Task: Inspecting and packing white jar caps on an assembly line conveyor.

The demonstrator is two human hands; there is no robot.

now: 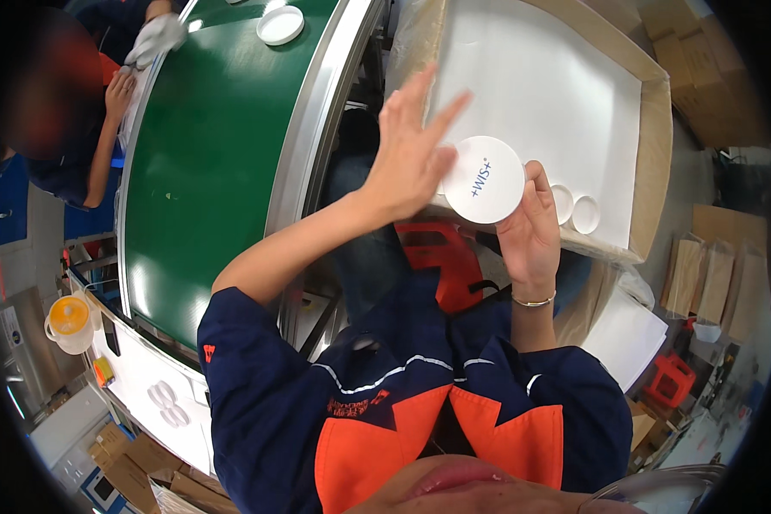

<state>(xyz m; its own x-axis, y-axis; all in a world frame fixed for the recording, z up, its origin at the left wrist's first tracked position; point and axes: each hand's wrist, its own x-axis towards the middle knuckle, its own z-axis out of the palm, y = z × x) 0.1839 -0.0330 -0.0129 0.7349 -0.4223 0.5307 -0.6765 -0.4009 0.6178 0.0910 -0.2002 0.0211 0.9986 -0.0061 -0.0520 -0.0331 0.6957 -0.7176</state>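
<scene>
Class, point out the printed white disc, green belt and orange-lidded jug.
Printed white disc [485,180], head view: centre of its face.
Green belt [210,167], head view: bare middle of its surface.
Orange-lidded jug [68,319], head view: its lid.

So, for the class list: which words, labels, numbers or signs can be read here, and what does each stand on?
White round disc, held by the right hand: blue lettering with small signs, wording left out here.
Navy and orange jacket: red lettering on the chest, too small to read.
Its left sleeve: small orange emblem, no readable word.
</scene>
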